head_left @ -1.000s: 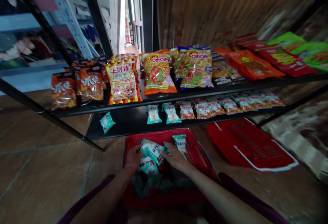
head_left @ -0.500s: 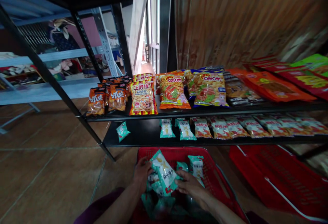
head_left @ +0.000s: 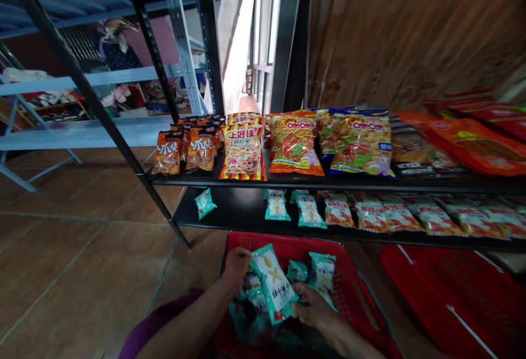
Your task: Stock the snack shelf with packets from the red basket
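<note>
A teal-and-white snack bag [head_left: 273,282] is held tilted between my two hands, its printed front facing up. My left hand [head_left: 237,266] pinches its upper left corner. My right hand [head_left: 314,307] grips the lower right edge, with the fingertips partly under the bag. Both hands are over a red shopping basket [head_left: 283,239], in which several more teal snack bags [head_left: 323,271] lie loosely. On the lower shelf, two rows of similar teal bags [head_left: 276,205] stand upright, and a single teal bag [head_left: 205,204] leans by itself near the left end.
A black shelf rack [head_left: 246,184] stands in front. Its upper tier carries orange bags [head_left: 200,148], prawn cracker bags [head_left: 243,150] and larger snack bags [head_left: 361,142]. Red-and-white bags [head_left: 337,209] fill the lower right. Another red basket [head_left: 444,298] sits at right, and a blue rack [head_left: 94,134] at left.
The camera view has turned slightly left, so the shelf and basket appear shifted right. Both hands still hold the same snack bag, at a slightly steeper tilt.
</note>
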